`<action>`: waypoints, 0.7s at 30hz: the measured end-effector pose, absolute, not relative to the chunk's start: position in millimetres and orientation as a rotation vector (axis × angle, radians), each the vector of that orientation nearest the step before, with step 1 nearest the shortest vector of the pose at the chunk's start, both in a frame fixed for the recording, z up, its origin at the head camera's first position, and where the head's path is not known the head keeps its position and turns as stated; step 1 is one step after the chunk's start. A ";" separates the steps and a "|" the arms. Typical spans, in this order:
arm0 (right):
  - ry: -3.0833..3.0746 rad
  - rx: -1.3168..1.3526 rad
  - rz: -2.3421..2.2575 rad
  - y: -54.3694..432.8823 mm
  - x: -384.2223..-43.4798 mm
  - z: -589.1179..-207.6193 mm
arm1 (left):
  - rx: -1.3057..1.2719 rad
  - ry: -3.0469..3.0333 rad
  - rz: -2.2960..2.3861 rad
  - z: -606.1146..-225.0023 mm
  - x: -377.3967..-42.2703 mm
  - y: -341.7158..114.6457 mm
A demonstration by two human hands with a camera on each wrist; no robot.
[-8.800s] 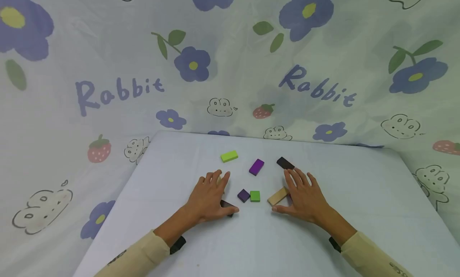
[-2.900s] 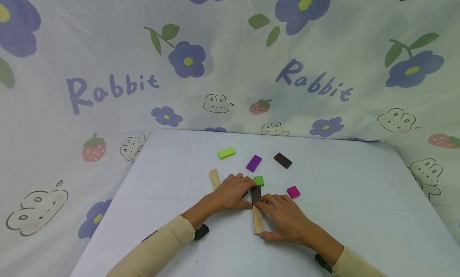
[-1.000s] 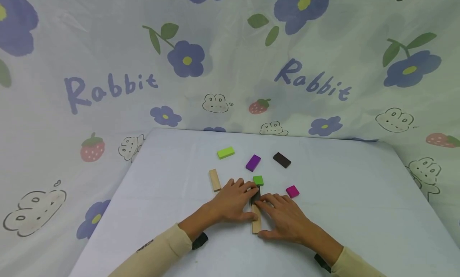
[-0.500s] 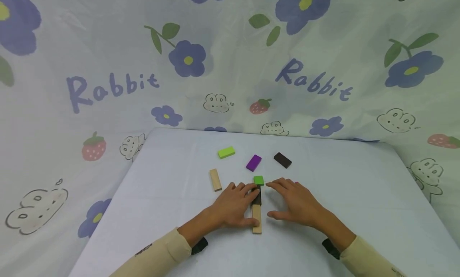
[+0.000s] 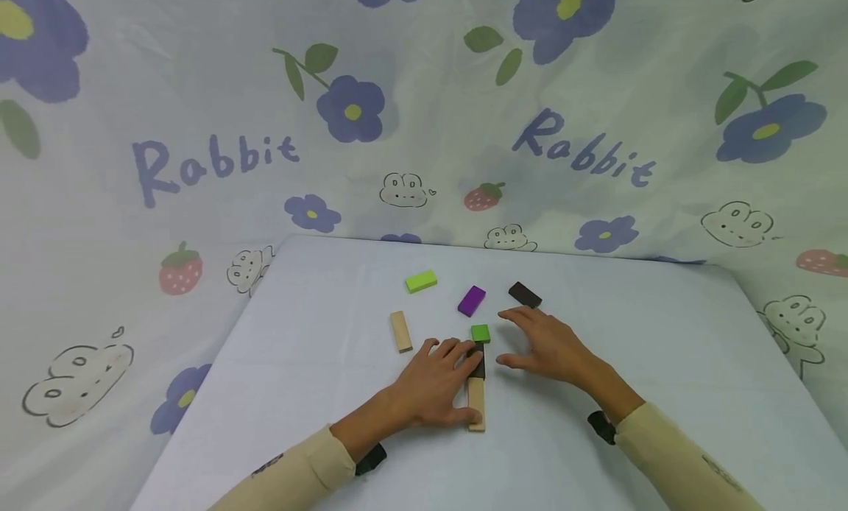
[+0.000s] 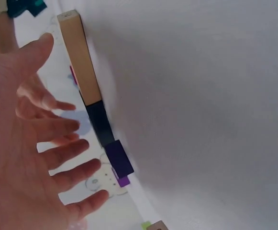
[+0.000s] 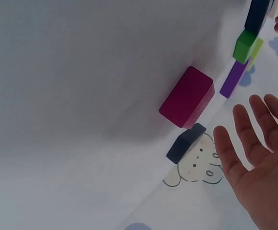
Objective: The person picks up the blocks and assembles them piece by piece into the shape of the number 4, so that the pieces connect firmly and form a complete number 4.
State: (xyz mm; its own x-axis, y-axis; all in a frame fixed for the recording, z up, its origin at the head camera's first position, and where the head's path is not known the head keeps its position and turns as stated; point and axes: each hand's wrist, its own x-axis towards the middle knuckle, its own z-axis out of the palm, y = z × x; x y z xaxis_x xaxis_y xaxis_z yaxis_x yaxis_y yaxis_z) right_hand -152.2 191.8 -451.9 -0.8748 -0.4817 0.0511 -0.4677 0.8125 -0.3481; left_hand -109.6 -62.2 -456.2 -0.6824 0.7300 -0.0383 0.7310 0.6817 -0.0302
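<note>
A wooden block [image 5: 476, 400], a black block [image 5: 479, 365] and a green block [image 5: 480, 333] form a straight row on the white table. My left hand [image 5: 433, 386] lies over the left side of this row, its fingers spread by the black block and its thumb at the wooden one; firm contact cannot be told. A dark purple block [image 6: 118, 158] shows by the black block in the left wrist view, hidden by that hand from the head. My right hand [image 5: 553, 345], fingers apart and holding nothing, hovers right of the row. Near it lies a magenta block [image 7: 187, 97], hidden in the head view.
Farther back lie a lime block [image 5: 421, 281], a purple block [image 5: 472, 301] and a dark brown block [image 5: 525, 294]. Another wooden block [image 5: 400, 331] is left of the row. A printed cloth [image 5: 437, 128] hangs behind the table [image 5: 318, 305].
The wooden and black blocks have come from the sides into line with the green block. My right hand has since left the row, moving right and farther back; my left hand has stayed there.
</note>
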 end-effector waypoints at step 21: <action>2.849 -0.782 -0.575 179.5 -181.6 -461.3 | 1.201 2.810 -0.022 -461.2 -108.0 -67.0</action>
